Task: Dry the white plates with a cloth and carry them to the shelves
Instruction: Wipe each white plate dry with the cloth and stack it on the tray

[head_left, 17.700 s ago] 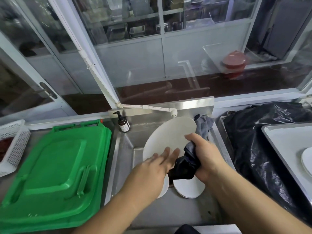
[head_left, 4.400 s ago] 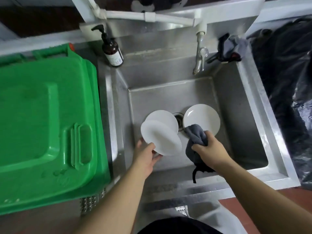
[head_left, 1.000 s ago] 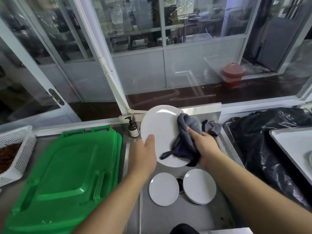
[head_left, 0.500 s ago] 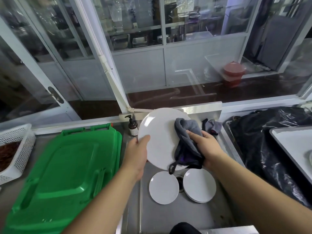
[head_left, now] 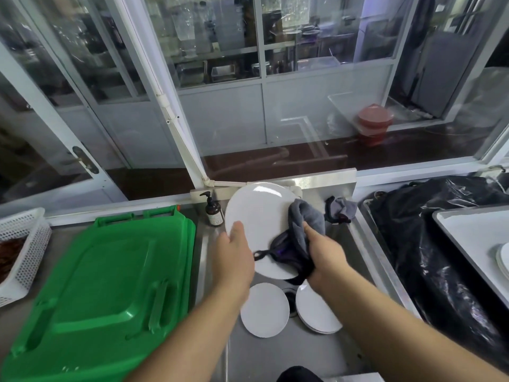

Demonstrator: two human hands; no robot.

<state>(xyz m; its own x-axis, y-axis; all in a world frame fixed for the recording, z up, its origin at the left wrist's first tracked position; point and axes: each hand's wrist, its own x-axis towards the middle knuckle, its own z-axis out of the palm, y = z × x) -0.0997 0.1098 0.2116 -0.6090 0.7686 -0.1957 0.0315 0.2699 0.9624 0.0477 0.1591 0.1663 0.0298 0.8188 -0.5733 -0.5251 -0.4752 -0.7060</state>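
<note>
One white plate [head_left: 259, 224] is up over the sink [head_left: 366, 244], left hand [head_left: 234, 260] gripping its 8 o'clock rim, right hand [head_left: 322, 255] bunching the grey cloth [head_left: 303, 230] against its 4 o'clock face, while the plates in the basin [head_left: 265, 310] at 6 o'clock seemingly await drying and shelving.

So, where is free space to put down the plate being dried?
Bare steel lies on the sink floor nearer the person than the two plates by the drain, and along its right wall. The green lid is flat and bare. The sink's middle is crowded.
</note>
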